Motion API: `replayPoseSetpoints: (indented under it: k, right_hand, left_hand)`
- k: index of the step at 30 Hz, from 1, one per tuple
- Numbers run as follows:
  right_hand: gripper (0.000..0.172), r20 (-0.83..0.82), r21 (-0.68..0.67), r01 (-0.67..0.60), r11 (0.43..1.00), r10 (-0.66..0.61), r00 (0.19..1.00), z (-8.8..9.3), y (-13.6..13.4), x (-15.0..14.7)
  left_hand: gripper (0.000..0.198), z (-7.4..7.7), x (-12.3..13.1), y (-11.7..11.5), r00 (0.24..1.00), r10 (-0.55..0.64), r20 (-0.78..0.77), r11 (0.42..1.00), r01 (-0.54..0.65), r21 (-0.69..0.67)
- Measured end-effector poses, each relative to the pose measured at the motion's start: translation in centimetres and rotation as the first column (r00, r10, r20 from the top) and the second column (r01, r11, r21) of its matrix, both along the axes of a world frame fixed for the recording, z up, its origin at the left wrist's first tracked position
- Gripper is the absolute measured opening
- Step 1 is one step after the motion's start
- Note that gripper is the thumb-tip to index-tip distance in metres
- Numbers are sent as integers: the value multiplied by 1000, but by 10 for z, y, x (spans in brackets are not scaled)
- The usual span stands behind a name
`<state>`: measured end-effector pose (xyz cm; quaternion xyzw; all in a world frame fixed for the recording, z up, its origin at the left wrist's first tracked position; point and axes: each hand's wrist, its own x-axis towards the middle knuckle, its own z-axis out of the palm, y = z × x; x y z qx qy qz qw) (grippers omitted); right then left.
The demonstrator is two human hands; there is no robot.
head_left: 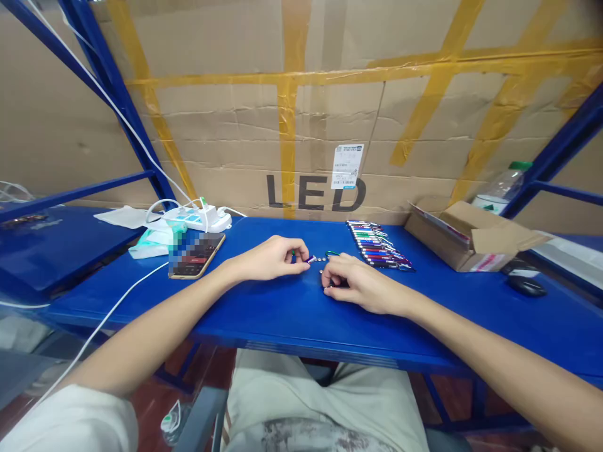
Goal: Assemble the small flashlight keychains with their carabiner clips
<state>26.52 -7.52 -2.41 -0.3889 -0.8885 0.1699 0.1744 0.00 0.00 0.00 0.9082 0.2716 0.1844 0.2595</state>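
Over the middle of the blue table (277, 314), my left hand (271, 258) pinches a small purple metallic tube (310, 258) between thumb and fingers, its end pointing right. Several small round silvery pieces, like button cells (321, 259), lie just right of that tube. My right hand (358, 282) is closed beside them, fingertips pinched and curled toward the table; what it holds is too small and hidden to name. Behind its knuckles shows a green wire-like clip (331, 253). Further right lies a row of slim shiny tubes (377, 246) in several colours, some with clips.
A phone (198, 256), a pale green packet (157, 240) and a white power strip (202, 218) with cables lie on the left. An open cardboard box (471, 235) and a black mouse (526, 286) sit on the right. Large taped cardboard (226, 138) stands behind.
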Motion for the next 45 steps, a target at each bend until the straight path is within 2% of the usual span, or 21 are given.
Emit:
replayPoseSetpoints:
  k: [3,7,11,19,29,35,37,41,45]
  right_hand:
    - [6,12,-4,-14,1000,14,1000,0,-3,0]
    - [15,-2,34,-14,999,14,1000,4,-7,3]
    - [21,-105,85,71,994,-62,993,9,-5,9]
    - [15,-393,91,144,985,-97,914,3,11,17]
    - [28,-571,-135,125,983,-180,801,-1,17,12]
    - [39,-652,-158,100,982,-180,736,2,15,8]
    - [40,-659,-135,101,986,-165,733,4,13,7]
    - [29,-611,-72,131,989,-147,778,6,10,5]
    - [32,-576,-90,140,986,-166,801,8,7,2]
  left_hand:
    - [28,-5,4,0,994,27,105,999,-23,-41]
    - [25,-12,8,-1,977,37,208,997,-21,-77]
    - [20,-14,9,-2,963,-12,268,999,20,-28]
    - [19,-17,12,-4,958,-68,277,997,71,-1]
    - [22,-23,16,-7,959,-90,270,995,97,-11]
    - [24,-28,19,-7,947,-105,302,994,106,12]
    - [25,-28,21,-8,943,-88,320,996,87,19]
    - [23,-30,23,-10,930,-70,362,998,61,36]
    - [22,-30,24,-12,924,-68,376,998,60,34]
